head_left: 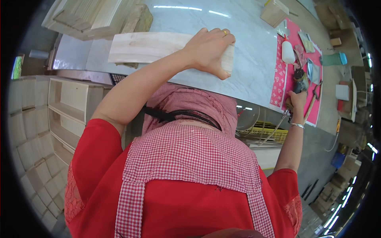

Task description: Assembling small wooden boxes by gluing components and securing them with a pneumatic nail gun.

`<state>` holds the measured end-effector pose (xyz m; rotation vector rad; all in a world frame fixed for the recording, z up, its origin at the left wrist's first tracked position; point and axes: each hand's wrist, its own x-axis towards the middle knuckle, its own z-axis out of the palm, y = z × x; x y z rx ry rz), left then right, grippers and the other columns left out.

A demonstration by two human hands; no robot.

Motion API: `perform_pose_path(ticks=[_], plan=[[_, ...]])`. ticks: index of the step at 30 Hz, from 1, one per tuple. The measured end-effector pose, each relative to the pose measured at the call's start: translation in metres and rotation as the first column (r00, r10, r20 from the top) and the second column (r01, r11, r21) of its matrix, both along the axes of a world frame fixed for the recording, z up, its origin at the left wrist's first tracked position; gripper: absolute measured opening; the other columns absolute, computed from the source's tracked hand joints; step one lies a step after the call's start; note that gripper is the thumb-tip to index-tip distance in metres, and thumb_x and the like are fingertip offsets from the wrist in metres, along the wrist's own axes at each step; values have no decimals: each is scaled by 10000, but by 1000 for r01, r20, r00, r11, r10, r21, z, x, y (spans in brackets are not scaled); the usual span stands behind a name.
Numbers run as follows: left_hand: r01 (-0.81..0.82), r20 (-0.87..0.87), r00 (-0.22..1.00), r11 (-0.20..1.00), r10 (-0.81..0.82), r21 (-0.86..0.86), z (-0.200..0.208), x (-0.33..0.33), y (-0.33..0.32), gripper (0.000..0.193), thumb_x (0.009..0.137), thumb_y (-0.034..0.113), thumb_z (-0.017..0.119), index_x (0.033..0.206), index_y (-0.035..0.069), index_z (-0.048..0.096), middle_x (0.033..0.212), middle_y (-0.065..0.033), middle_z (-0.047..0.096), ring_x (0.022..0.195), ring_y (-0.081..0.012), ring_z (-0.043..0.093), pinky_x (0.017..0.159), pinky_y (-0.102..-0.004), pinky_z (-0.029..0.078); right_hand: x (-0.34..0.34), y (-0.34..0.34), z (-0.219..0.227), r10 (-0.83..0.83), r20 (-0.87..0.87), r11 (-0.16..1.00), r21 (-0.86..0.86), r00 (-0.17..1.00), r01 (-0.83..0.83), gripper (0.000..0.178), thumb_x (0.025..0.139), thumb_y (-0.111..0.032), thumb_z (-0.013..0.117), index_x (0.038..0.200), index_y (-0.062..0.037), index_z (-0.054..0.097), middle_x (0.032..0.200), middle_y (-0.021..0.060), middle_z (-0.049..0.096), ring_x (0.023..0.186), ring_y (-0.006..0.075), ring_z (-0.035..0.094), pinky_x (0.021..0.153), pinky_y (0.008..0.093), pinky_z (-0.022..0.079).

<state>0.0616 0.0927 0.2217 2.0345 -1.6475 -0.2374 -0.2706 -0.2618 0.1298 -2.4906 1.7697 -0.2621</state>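
My left hand [210,49] is closed over the right end of a long pale wooden board [147,45], thumb on the near side and fingers on the far side. The board lies across the light marbled tabletop [246,71]; my forearm covers part of it. Over at the right, my right hand [298,101] is wrapped round a dark hand-held air tool [300,82] with a thin hose at its grip. The tool is above a pink patterned mat [279,85], and its exact kind is hard to make out.
Stacked wooden boards [83,18] stand at the far left. A white glue bottle [287,51], a hammer [313,99] and small packets lie on the mat. A wooden block [274,12] sits behind. Wooden shelf units [69,103] are at my left; a yellow crate [270,131] is under the table.
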Motion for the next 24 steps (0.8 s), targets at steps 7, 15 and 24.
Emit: perform_pose_path(ticks=[7,15,24], plan=[[7,13,1000,999,-7,-31,-12,3,1,804,568,434,822,1203,17,563,1153,-134,602,1085,-298,570,917,-393,414,27,34,81,86,4,965,249,996,-84,440,765,-224,750,1052,71,594,764,166,677,734,275,688,705,350,536],[70,121,990,997,-73,28,-9,5,-3,880,553,503,854,1212,-7,571,1140,-147,620,1107,-292,568,926,-401,414,77,161,198,414,181,810,373,892,-452,320,790,-89,741,1027,65,591,771,91,665,709,159,653,643,308,525],[63,108,992,997,-68,50,-8,1,-3,864,548,461,886,1206,-5,575,1122,-142,638,1129,-286,564,942,-408,414,114,191,222,705,246,553,397,665,-733,430,787,-35,808,1163,29,609,1057,88,698,933,158,654,823,315,536]])
